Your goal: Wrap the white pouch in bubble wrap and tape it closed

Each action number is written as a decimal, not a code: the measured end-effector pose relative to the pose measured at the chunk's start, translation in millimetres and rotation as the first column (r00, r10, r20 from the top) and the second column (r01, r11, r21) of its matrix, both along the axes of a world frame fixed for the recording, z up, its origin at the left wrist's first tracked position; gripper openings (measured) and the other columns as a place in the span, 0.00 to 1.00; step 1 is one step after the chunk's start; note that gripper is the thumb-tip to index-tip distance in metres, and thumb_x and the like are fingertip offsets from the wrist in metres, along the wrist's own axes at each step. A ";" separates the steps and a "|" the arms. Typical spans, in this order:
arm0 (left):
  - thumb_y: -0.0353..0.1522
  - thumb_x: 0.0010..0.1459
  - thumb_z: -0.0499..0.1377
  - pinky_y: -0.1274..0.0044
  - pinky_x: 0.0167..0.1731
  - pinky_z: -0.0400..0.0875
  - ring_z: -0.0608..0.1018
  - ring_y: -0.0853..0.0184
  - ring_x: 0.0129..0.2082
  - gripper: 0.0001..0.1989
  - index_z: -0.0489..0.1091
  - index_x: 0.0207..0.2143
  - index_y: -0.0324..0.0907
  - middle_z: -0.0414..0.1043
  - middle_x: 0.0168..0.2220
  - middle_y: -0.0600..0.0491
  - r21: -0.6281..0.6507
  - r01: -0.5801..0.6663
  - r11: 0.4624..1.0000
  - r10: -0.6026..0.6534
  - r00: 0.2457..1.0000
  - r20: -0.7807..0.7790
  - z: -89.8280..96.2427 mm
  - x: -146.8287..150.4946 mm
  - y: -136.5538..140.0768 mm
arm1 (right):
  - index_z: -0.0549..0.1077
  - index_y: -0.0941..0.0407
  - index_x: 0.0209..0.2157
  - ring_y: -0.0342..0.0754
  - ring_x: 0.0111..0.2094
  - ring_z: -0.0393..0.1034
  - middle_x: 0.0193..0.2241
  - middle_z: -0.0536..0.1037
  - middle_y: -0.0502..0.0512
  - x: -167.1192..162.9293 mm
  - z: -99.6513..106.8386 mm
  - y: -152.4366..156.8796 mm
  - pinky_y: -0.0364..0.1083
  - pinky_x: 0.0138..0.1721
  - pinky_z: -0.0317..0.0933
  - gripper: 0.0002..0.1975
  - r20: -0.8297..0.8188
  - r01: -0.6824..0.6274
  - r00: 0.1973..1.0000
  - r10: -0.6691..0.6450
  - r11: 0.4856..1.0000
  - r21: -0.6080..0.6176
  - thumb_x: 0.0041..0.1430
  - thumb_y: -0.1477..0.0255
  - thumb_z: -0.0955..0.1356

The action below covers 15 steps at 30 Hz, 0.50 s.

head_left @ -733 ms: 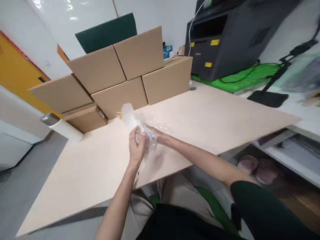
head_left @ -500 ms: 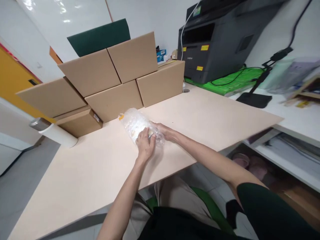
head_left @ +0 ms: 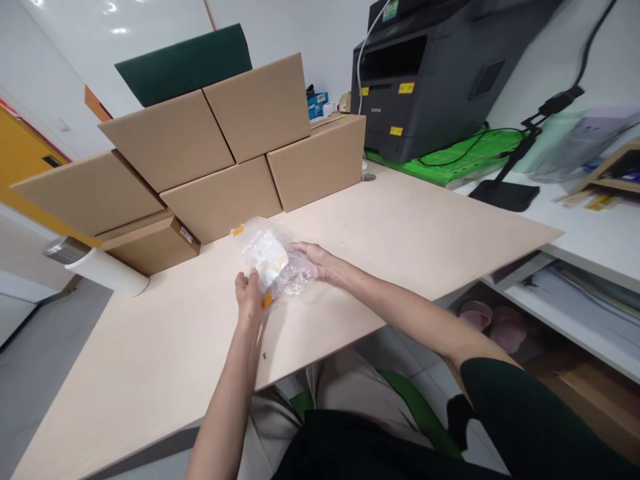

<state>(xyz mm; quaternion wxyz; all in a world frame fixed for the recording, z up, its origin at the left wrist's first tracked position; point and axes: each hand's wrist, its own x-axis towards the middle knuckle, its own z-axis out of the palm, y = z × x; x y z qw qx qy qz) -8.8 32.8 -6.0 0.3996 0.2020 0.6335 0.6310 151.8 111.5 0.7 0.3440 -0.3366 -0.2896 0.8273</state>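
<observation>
In the head view a sheet of clear bubble wrap (head_left: 299,275) with orange tape (head_left: 267,301) at its corners lies spread on the light wooden table (head_left: 400,233). On it rests a white object (head_left: 269,259) with yellowish marks; its kind I cannot make out. My left hand (head_left: 249,291) is closed on the wrap's near left edge, thumb beside the white object. My right hand (head_left: 314,258) grips the wrap's right side, its fingertips partly hidden by the plastic.
Brown cardboard boxes (head_left: 223,200) are stacked along the back, with a dark green box (head_left: 187,65) on top. A white cylinder (head_left: 113,272) stands at left. A grey printer (head_left: 400,93) and a black stand (head_left: 505,195) are at right. A small dark bit (head_left: 265,356) lies near the front edge.
My left hand has moved left, off the top of the bundle to the wrap's edge. The wrap has spread open, so more of the white object shows. The camera has shifted slightly.
</observation>
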 end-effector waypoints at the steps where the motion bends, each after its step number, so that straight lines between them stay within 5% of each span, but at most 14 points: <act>1: 0.35 0.60 0.62 0.77 0.37 0.77 0.79 0.64 0.45 0.24 0.63 0.58 0.43 0.71 0.52 0.45 0.000 0.006 1.000 -0.006 0.996 0.087 2.0 -4.0 2.2 | 0.72 0.61 0.41 0.48 0.20 0.70 0.21 0.75 0.54 -4.8 -0.5 -0.5 0.46 0.25 0.70 0.13 -0.031 0.020 0.999 -0.021 0.999 -0.025 0.68 0.70 0.59; 5: 0.31 0.61 0.59 0.79 0.23 0.75 0.78 0.68 0.26 0.13 0.69 0.49 0.37 0.76 0.35 0.48 -0.028 0.063 0.998 -0.053 0.964 0.261 9.9 -12.4 9.5 | 0.71 0.59 0.36 0.46 0.18 0.68 0.18 0.73 0.51 -23.7 -3.0 -3.5 0.45 0.23 0.68 0.12 -0.087 0.079 0.993 -0.085 0.995 -0.066 0.69 0.70 0.60; 10: 0.21 0.53 0.64 0.78 0.22 0.75 0.78 0.68 0.24 0.34 0.58 0.60 0.45 0.76 0.37 0.51 -0.066 0.025 0.998 -0.007 0.965 0.262 11.0 -12.7 11.9 | 0.72 0.57 0.35 0.41 0.19 0.66 0.20 0.73 0.45 -42.6 -7.1 -0.9 0.40 0.23 0.63 0.03 -0.126 0.285 0.954 -0.273 0.954 0.091 0.64 0.72 0.67; 15: 0.16 0.47 0.64 0.74 0.30 0.78 0.80 0.68 0.29 0.41 0.55 0.61 0.45 0.75 0.43 0.48 -0.052 -0.037 0.998 0.049 0.966 0.253 6.7 -13.3 10.5 | 0.72 0.58 0.34 0.43 0.19 0.66 0.16 0.69 0.45 -39.7 -9.1 12.3 0.42 0.24 0.64 0.09 0.174 0.329 0.912 -0.372 0.916 0.230 0.60 0.67 0.71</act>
